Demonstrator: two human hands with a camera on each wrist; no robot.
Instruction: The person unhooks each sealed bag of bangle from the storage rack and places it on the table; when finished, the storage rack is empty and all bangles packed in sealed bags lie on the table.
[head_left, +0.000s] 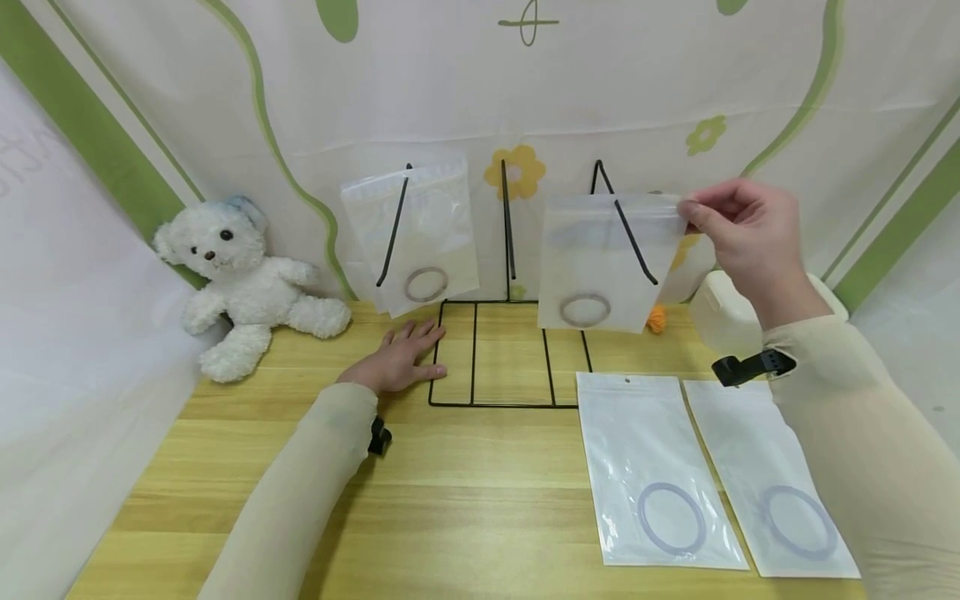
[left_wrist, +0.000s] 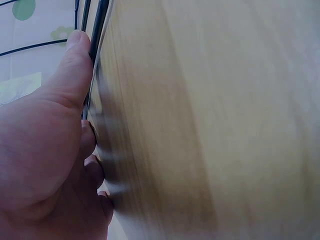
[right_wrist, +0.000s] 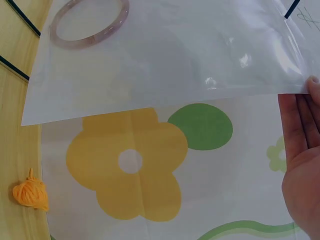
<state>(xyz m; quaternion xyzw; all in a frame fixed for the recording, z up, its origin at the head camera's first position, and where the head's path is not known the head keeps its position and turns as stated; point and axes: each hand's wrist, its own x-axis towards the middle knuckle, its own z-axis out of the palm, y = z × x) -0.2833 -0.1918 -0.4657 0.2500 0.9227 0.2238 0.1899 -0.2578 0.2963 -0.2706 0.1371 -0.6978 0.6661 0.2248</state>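
My right hand [head_left: 750,229] pinches the upper right corner of a clear-fronted zip bag [head_left: 600,267] with a bangle [head_left: 585,310] inside. That bag hangs on the right prong [head_left: 636,242] of a black wire rack [head_left: 510,406]. In the right wrist view the bag [right_wrist: 165,65] and its pinkish bangle [right_wrist: 90,40] show close up. My left hand [head_left: 401,358] lies flat with fingers spread on the table, touching the left side of the rack's base. On the left prong [head_left: 393,225] hangs another bag [head_left: 442,237] with a bangle [head_left: 426,284], apparently over a further bag. The middle prong [head_left: 509,221] carries no bag.
Two white bags [head_left: 637,450] with bangles lie side by side at the front right of the wooden table [head_left: 465,500]. A white teddy bear [head_left: 251,287] sits at the back left. A cream container [head_left: 723,312] and an orange yarn bundle [right_wrist: 31,194] are at the back right.
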